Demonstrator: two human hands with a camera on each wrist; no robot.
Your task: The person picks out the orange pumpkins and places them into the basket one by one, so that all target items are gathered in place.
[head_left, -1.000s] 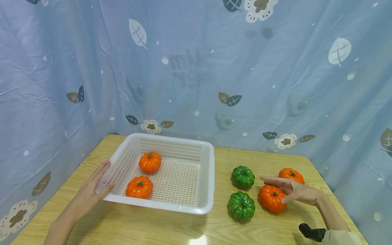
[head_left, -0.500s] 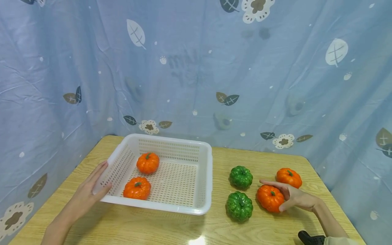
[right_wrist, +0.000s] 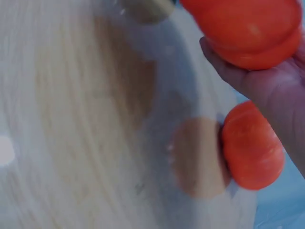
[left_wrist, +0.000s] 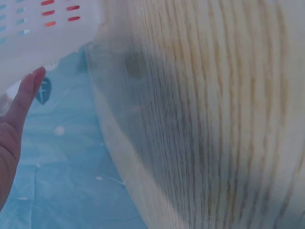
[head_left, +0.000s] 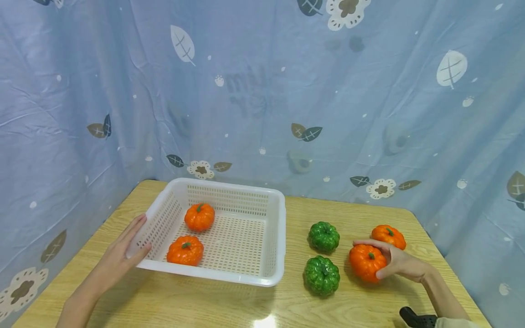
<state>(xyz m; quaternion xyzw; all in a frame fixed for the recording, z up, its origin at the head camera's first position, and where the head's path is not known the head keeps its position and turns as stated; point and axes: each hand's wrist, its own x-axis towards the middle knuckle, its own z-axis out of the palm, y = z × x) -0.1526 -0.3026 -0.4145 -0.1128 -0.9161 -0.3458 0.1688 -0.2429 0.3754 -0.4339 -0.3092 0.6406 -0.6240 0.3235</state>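
Note:
My right hand (head_left: pixel 399 263) grips a small orange pumpkin (head_left: pixel 364 264) with a short green stem, thumb on its near side and fingers round the far side. In the right wrist view this pumpkin (right_wrist: pixel 252 33) sits in the hand close over the table. Fingers nearly straight, my left hand (head_left: pixel 112 262) rests against the left side of a white plastic basket (head_left: pixel 217 274), thumb at its front left corner. Inside the basket lie two orange pumpkins, one at the back (head_left: pixel 200 217) and one at the front (head_left: pixel 185 251). The left wrist view shows a fingertip beside the basket wall (left_wrist: pixel 52 40).
Two green pumpkins, a far one (head_left: pixel 324 237) and a near one (head_left: pixel 321 276), stand between the basket and my right hand. Another orange pumpkin (head_left: pixel 389 236) lies just behind that hand. Blue patterned curtain (head_left: pixel 262 100) surrounds the wooden table (head_left: pixel 205 300) at the back and sides.
My right hand has come down over the near orange pumpkin and its fingers have closed round it. That pumpkin has shifted slightly. The left hand and basket have stayed put.

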